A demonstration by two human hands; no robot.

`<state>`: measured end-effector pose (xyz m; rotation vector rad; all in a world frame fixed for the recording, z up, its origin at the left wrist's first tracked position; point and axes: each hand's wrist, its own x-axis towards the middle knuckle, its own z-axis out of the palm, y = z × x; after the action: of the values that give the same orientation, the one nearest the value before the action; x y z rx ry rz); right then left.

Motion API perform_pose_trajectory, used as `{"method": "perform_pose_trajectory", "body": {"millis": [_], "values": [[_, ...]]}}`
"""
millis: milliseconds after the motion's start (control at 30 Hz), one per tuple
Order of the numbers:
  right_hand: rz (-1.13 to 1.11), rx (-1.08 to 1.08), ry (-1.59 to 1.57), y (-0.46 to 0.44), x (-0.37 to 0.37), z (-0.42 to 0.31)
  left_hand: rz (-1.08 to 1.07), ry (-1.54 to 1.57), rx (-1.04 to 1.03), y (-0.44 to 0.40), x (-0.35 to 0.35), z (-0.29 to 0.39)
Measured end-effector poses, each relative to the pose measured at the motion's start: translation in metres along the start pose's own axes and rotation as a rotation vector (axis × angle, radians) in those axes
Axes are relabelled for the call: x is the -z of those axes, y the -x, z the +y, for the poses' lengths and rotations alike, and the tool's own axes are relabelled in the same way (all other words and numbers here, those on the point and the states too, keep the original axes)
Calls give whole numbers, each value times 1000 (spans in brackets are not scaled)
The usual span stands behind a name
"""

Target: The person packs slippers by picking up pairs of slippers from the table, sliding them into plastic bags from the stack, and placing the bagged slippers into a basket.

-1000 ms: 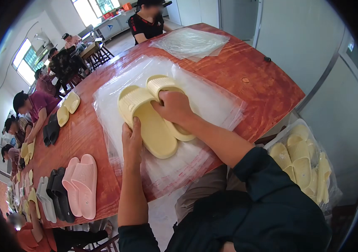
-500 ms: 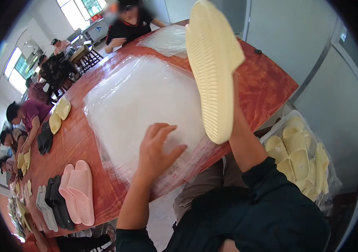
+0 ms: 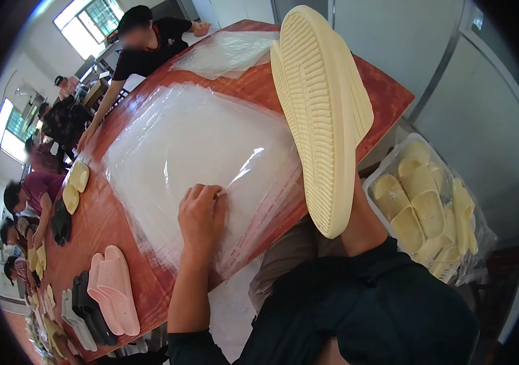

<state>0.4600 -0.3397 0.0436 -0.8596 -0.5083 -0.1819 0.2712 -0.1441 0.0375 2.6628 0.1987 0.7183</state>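
A pair of pale yellow slippers (image 3: 311,121) is raised upright in front of me, ribbed soles toward the camera. My right forearm (image 3: 364,213) reaches up behind them; the right hand itself is hidden, with the slippers in its grip. My left hand (image 3: 200,213) rests low on a thick stack of clear plastic bags (image 3: 174,140). Its fingers are curled and its thumb and fingertips pinch the top bag, where creases run away from them.
Pink slippers (image 3: 113,292), black slippers (image 3: 89,304) and grey slippers (image 3: 77,319) line the red table's (image 3: 156,298) left edge. On the right stands a plastic-lined basket (image 3: 387,164) of yellow slippers. More bags (image 3: 223,55) lie at the far end, near a co-worker (image 3: 150,36).
My left hand has moved down and left, its spread fingers closing on the top bag. The yellow slippers have turned slightly and sunk a little. The co-worker opposite now leans with an arm stretched along the table.
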Motion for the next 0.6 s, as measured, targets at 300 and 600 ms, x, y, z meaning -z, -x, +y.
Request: {"method": "perform_pose_trajectory", "body": {"millis": [300, 600], "values": [[41, -80, -208, 25, 4, -41, -113, -95, -51, 0, -10, 32], [135, -162, -11, 23, 16, -56, -134, 27, 33, -6, -9, 15]]}}
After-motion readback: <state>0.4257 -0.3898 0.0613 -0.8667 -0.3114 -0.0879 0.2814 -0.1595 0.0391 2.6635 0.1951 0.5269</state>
